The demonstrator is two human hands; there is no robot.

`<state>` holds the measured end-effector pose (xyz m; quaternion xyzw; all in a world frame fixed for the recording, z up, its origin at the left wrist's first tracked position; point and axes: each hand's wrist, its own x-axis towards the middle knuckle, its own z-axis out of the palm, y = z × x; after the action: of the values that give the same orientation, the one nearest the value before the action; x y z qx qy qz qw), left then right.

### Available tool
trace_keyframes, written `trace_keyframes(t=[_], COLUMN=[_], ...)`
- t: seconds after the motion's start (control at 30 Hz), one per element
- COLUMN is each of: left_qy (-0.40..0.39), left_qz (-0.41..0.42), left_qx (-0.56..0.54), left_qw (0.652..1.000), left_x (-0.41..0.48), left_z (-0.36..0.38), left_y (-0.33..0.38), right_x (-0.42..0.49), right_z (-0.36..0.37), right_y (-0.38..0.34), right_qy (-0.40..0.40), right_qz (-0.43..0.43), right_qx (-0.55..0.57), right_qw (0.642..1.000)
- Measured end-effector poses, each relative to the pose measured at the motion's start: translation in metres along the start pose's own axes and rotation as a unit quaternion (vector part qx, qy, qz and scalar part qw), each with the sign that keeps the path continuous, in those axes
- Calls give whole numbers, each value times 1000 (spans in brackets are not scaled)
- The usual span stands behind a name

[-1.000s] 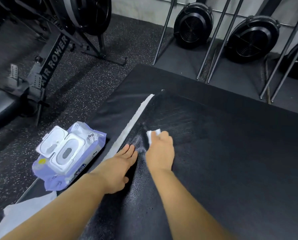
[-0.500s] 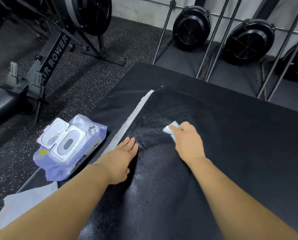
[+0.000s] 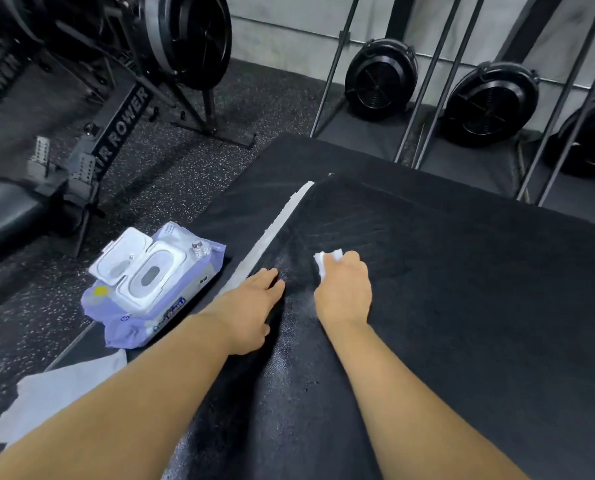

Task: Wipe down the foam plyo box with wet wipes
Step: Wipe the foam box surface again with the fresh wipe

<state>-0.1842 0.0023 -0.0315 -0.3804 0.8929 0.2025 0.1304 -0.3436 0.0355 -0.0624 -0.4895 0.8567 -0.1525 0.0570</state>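
right hand (image 3: 344, 292) pressing wipe (image 3: 326, 262), plyo box (image 3: 462, 306)

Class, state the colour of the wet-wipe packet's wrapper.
Pale purple wrapper on the wet-wipe packet, white flip lid; head view.

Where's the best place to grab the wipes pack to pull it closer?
Grip the wipes pack by its soft purple body, across the near end, coming from above with the left hand, which lies nearest. It lies flat and its white lid stands flipped open, so that flap would probably give.
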Motion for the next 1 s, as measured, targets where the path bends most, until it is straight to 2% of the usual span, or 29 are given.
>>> trace_keyframes(t=[0.17, 0.3, 0.53, 0.73, 0.83, 1.0], left_qy=[35, 38, 36, 47, 41, 11], left_qz=[11, 6, -12, -15, -16, -24], left_qx=[-18, -8, 20, 24, 24, 18], left_qw=[999, 999, 999, 998, 999, 999], left_x=[-7, -8, -6, -6, -8, -11], left_z=[-2, 0, 3, 5, 3, 3], left_y=[4, 2, 0, 0, 1, -1], right_x=[-33, -24, 21, 21, 3, -34], right_z=[9, 1, -32, -32, -24, -8], right_y=[-33, -6, 81, 68, 42, -2], right_qy=[-22, -41, 1, -8, -6, -7], right_qz=[-111, -231, -127, -30, -33, -85], right_qx=[33, -3, -83, -83, -55, -19], right_qw=[993, 972, 988, 996, 998, 996])
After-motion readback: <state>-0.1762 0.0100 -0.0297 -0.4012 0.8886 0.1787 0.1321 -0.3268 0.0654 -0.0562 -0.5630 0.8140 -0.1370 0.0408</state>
